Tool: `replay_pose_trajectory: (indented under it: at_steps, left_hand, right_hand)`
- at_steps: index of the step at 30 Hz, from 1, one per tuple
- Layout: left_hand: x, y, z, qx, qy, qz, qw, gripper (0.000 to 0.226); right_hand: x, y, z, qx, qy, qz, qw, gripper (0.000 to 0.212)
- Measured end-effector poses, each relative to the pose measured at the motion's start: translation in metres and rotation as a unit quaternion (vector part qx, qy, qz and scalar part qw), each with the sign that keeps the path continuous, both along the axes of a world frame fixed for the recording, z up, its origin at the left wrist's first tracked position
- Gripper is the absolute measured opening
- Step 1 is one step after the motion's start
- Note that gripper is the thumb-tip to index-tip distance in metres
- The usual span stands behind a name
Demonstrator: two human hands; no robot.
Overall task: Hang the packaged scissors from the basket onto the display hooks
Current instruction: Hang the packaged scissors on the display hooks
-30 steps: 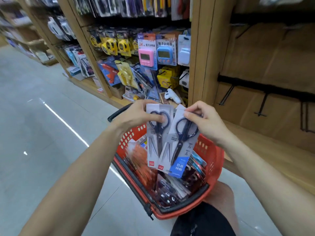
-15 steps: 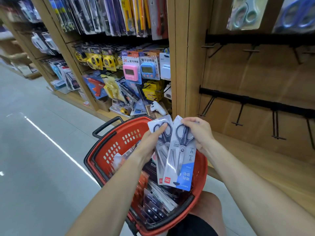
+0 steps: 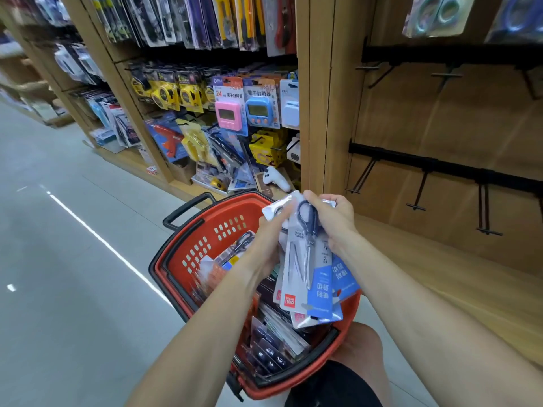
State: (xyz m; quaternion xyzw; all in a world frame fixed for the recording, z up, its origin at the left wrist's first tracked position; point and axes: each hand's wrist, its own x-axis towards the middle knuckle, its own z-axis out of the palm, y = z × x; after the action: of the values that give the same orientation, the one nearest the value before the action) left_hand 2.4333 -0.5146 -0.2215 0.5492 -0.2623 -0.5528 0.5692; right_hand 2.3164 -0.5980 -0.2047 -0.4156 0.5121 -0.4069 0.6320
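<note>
Above the slotted red plastic basket (image 3: 205,248), both hands hold flat glossy scissor packs (image 3: 308,277).

Single view only: head-worn, wide-angle. Looks forward and down from standing height, along own forearms. Both hands near frame centre, close to lens: left hand (image 3: 269,245), right hand (image 3: 335,218). Red basket (image 3: 205,230) directly below, near. Wooden shelving on right side close, empty display hooks (image 3: 417,198) within reach. Stocked shelves recede toward upper left. Floor (image 3: 58,230) fills left half. Strong edge distortion. No second view, no shared coverage.
</note>
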Motion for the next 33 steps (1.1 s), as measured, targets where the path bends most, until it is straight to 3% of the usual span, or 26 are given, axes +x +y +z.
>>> replay_pose_trajectory:
  at_steps: [3, 6, 8, 11, 14, 16, 18, 22, 25, 27, 30, 33]
  left_hand:
    - [0.001, 0.007, -0.002, -0.032, -0.054, -0.025, 0.998, 0.067]
    - [-0.006, 0.011, -0.002, -0.051, -0.048, 0.006, 0.998, 0.057]
    - [-0.013, 0.012, -0.003, -0.058, -0.042, 0.044, 0.996, 0.054]
    - [-0.023, 0.009, -0.001, -0.069, -0.006, 0.102, 0.992, 0.051]
    - [-0.022, -0.002, -0.004, -0.053, 0.065, 0.186, 0.979, 0.082]
    - [-0.018, -0.009, -0.003, -0.017, 0.138, 0.241, 0.960, 0.114]
    - [-0.011, -0.023, -0.014, -0.010, 0.205, 0.258, 0.944, 0.127]
    - [-0.029, -0.033, 0.014, -0.045, 0.293, 0.294, 0.909, 0.110]
    - [-0.063, -0.033, 0.041, -0.073, 0.288, 0.293, 0.909, 0.054]
    - [-0.084, -0.035, 0.048, -0.070, 0.290, 0.265, 0.917, 0.031]
    - [-0.105, -0.034, 0.051, -0.077, 0.297, 0.222, 0.926, 0.030]
    - [-0.111, -0.030, 0.043, -0.088, 0.267, 0.208, 0.937, 0.040]
  right_hand:
    - [0.000, 0.003, 0.000, 0.003, 0.017, 0.033, 0.999, 0.051]
    - [-0.006, 0.007, 0.008, -0.016, 0.003, 0.089, 0.996, 0.026]
    - [-0.012, 0.007, 0.014, -0.013, -0.007, 0.128, 0.992, 0.034]
    - [-0.027, 0.007, 0.017, -0.009, 0.004, 0.151, 0.988, 0.066]
    - [-0.053, 0.010, 0.018, -0.053, 0.074, 0.128, 0.988, 0.090]
    - [-0.073, 0.016, 0.017, -0.081, 0.093, 0.067, 0.990, 0.080]
    - [-0.090, 0.025, 0.008, -0.072, 0.079, -0.016, 0.994, 0.075]
    - [-0.093, 0.047, -0.013, 0.063, -0.070, -0.076, 0.993, 0.081]
    - [-0.076, 0.055, -0.010, 0.125, -0.202, -0.054, 0.970, 0.046]
    - [-0.066, 0.054, -0.005, 0.126, -0.250, -0.075, 0.957, 0.036]
    - [-0.069, 0.043, 0.001, 0.120, -0.299, -0.141, 0.936, 0.041]
    - [-0.089, 0.034, 0.008, 0.090, -0.291, -0.152, 0.940, 0.038]
